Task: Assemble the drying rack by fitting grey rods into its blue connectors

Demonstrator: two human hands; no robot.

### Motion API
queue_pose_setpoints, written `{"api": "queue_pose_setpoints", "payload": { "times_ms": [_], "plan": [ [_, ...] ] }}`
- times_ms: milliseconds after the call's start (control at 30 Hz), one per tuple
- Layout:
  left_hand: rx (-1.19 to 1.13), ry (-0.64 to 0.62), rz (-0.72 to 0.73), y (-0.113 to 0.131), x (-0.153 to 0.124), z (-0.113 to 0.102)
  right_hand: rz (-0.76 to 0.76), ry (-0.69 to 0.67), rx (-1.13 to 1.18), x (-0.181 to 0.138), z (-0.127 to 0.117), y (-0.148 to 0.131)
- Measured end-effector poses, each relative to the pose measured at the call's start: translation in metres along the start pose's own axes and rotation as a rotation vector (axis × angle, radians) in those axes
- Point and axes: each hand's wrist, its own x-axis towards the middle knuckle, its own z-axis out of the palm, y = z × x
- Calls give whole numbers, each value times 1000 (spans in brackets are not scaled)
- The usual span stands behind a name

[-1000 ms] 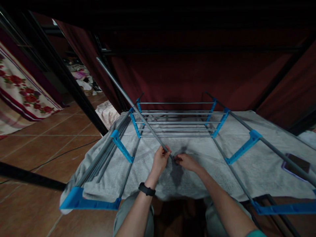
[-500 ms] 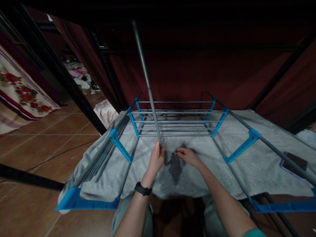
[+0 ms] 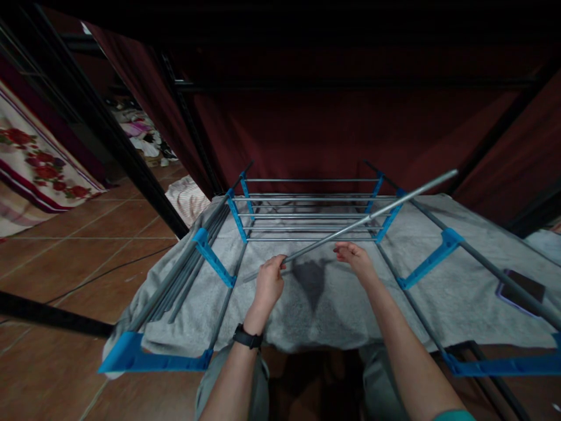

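— Where is the grey rod [image 3: 350,227]?
— In your left hand [image 3: 268,282], fist closed round it close to its near end. From there it slants up toward 2 o'clock, across the drying rack [image 3: 307,180], with its far tip past the right rail
— And the other hand?
— Your right hand [image 3: 358,258] sits just under the rod, fingers half curled, nothing in them. You cannot tell whether the fingertips touch the rod
— What room is there?
— The rack's blue brackets [image 3: 213,259] hem you in at 10 and 2 o'clock, and the grey towel [image 3: 315,316] spreads between them under your hands. Tiled floor [image 3: 87,245] opens at 9 o'clock; a dark red curtain [image 3: 328,134] closes 12 o'clock
— Anything hard to read?
— A phone [image 3: 521,287] at 3 o'clock lies partly behind a rail, the rack's right side runs off the edge, and the top is too dark to make out
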Motion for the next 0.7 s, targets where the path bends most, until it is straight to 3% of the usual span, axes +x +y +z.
{"api": "queue_pose_setpoints", "payload": {
  "times_ms": [167,333,700],
  "plan": [
    [207,-100,-79,6,-3,-4,50,98,161,-2,-10,-8],
    [291,-151,-151,8,-3,-8,94,112,264,-1,-14,-12],
    [418,-285,-231,9,0,-10,32,140,478,-2,-22,-22]
  ]
}}
